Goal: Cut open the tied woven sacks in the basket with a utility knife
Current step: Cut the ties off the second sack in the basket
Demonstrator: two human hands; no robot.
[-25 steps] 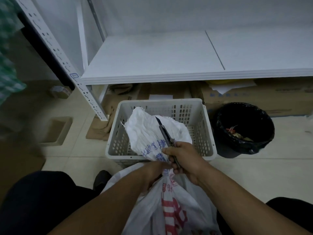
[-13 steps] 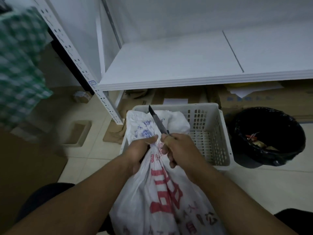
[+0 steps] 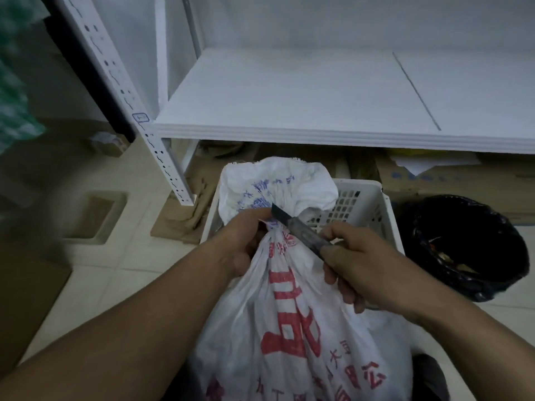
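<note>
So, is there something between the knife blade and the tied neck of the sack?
Nothing visible: the utility knife in the right hand lies at the sack neck, close beside the left hand fingers gripping it.

Our left hand [image 3: 243, 241] gripping the woven sack [image 3: 289, 314] at its tied neck, our right hand [image 3: 359, 261] laying the utility knife [image 3: 298, 230] there, basket [image 3: 373, 209] behind

White metal shelf board [image 3: 289, 94] overhead, perforated white upright [image 3: 121, 91] at its left corner, black-lined bin [image 3: 469, 247] on the pale tiled floor [image 3: 121, 256] at right, flattened cardboard [image 3: 185, 215] under the shelf, green checked cloth [image 3: 14, 91] at left edge
</note>
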